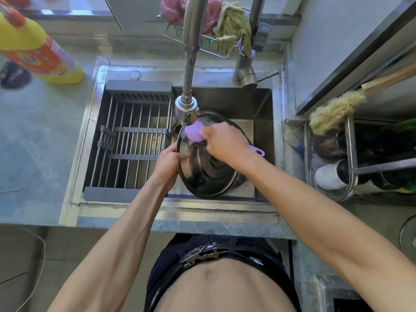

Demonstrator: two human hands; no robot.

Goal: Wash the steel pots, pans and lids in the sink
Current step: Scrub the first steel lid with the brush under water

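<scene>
A round steel lid (pixel 207 174) is held tilted over the sink (pixel 263 122), its top edge under the faucet head (pixel 185 109). My left hand (pixel 167 164) grips the lid's left rim. My right hand (pixel 225 143) holds a purple brush (pixel 194 132) by its handle and presses the brush head against the upper part of the lid. The handle's end sticks out to the right of my wrist. Water runs from the faucet onto the brush.
A grey drying rack (pixel 132 140) spans the sink's left half. A yellow detergent bottle (pixel 42 52) stands on the left counter. Cloths hang in a wire basket (pixel 211 45) behind the faucet. A caddy (pixel 351 158) with a bristle brush and bottles sits right.
</scene>
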